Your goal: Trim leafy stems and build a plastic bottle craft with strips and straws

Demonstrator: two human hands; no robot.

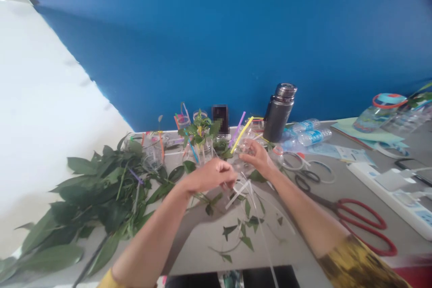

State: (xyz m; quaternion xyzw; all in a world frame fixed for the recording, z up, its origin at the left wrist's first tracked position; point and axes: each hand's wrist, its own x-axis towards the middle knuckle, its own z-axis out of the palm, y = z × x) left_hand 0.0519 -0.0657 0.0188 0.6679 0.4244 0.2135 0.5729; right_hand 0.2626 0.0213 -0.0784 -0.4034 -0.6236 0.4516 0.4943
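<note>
Fingers of the left hand [209, 176] curled in and bunched together above the counter [199, 252], any hold hidden behind the knuckles, so no telling whether they grip anything. Just below and beside them, a loose tangle of thin white strips [239, 192], one long strip [266, 238] trailing down toward the near edge. Fingers of the right hand [258, 157] half open, reaching forward against a clear plastic cup [245, 146], with no firm grasp visible. Yellow straw [241, 135] and purple straw [237, 129] slanting up beyond those fingertips. Farther left, a glass jar [199, 153] packed with colored straws and a leafy green cutting, and a heap of long-leaved green branches [101, 198] spread across the counter. Small heart-shaped leaves [245, 229] scattered under the forearms. To the right, red-handled scissors [361, 227] and black-handled scissors [305, 178] lying flat, with a white power strip [388, 189] beyond them. Against the blue wall [168, 54], an upright dark steel flask [278, 112], two water bottles [305, 132] on their sides beside it, and a phone [220, 119] blurred out behind the jar. Sheets of pale green paper [367, 130] under a clear jar with an orange-ringed lid [381, 112] at the far right.
</note>
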